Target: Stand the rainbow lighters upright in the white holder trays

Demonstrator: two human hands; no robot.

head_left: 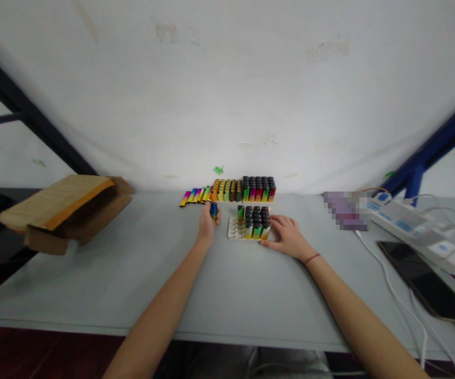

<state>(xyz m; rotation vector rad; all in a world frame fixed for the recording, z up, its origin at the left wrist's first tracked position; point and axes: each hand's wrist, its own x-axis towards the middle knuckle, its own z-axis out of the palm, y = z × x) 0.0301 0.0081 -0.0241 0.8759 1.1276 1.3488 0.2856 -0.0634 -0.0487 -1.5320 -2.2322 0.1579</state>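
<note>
Wall (227, 95) backs grey table (105, 289); left fingers (218, 215) grip a lighter (214, 209), right fingers (285, 221) spread against tray (236, 237).

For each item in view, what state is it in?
Left hand: closed around blue lighter
Blue lighter: held, roughly upright
Right hand: open, at tray's right end
Tray: partly filled
Rear black-capped lighters: upright
Leftmost lighters: lying side by side
Box: open toward the right
Black phone: flat, screen dark
Power strip: plugs inserted

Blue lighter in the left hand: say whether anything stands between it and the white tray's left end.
Nothing visible does: only tabletop separates the blue lighter from the left end of the white tray. A green lighter stands in it, farther right.
</note>
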